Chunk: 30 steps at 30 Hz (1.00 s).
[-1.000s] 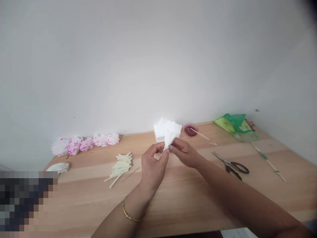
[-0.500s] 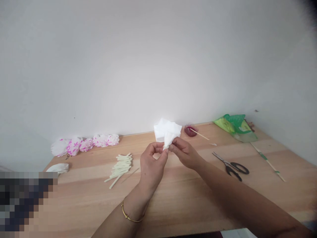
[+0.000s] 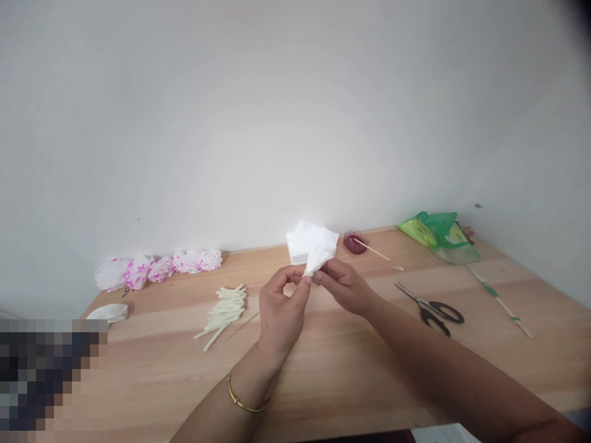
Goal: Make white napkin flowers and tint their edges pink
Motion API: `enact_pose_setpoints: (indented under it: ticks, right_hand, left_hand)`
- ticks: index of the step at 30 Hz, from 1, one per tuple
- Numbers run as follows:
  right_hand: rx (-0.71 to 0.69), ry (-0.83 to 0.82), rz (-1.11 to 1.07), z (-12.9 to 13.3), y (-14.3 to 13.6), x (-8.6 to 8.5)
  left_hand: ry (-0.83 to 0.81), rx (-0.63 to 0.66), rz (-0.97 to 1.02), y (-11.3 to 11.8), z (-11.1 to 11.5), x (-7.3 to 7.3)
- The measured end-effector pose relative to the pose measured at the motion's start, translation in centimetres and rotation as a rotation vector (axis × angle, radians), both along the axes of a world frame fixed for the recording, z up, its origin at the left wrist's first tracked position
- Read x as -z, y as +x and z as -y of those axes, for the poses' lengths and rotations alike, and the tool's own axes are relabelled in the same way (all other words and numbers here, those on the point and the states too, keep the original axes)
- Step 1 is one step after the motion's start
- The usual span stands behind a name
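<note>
A white tissue (image 3: 317, 258), gathered to a narrow neck at its lower end and fanned out above, is held over the table between both hands. My left hand (image 3: 284, 307) pinches the gathered end with thumb and forefinger. From the other side, my right hand (image 3: 346, 284) grips the tissue close to the same neck, its fingertips partly hidden behind it. Just beyond lies a stack of white tissues (image 3: 302, 243) against the wall. Pale strips (image 3: 226, 311) lie in a pile left of my left hand, beside a thin stick (image 3: 244, 326).
Black-handled scissors (image 3: 431, 307) lie at right, near a stick with green bands (image 3: 498, 298) and a green plastic bag (image 3: 446, 237). A dark red container (image 3: 355, 243) holds a stick. Pink-spotted white paper flowers (image 3: 159, 269) and a white bundle (image 3: 108, 312) are at left.
The fanned part of the tissue tilts a little more to the right. Both hands keep their pinch, and my left hand has shifted very slightly left.
</note>
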State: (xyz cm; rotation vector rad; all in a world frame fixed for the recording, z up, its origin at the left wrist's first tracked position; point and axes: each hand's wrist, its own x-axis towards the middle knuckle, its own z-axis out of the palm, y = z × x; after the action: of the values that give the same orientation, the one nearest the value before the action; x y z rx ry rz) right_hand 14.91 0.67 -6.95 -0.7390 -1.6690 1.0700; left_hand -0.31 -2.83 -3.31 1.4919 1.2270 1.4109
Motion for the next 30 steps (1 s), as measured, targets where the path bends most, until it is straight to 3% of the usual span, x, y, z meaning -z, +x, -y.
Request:
enact_pose_setpoints:
  ticks: [18, 30]
  right_hand:
    - [0.057, 0.062, 0.023, 0.48, -0.11, -0.6]
    - [0.088, 0.003, -0.073, 0.9, -0.6, -0.78]
  left_hand:
    - [0.124, -0.019, -0.012, 0.3, 0.51, 0.33]
    - [0.071, -0.051, 0.042, 0.38, 0.3, 0.48]
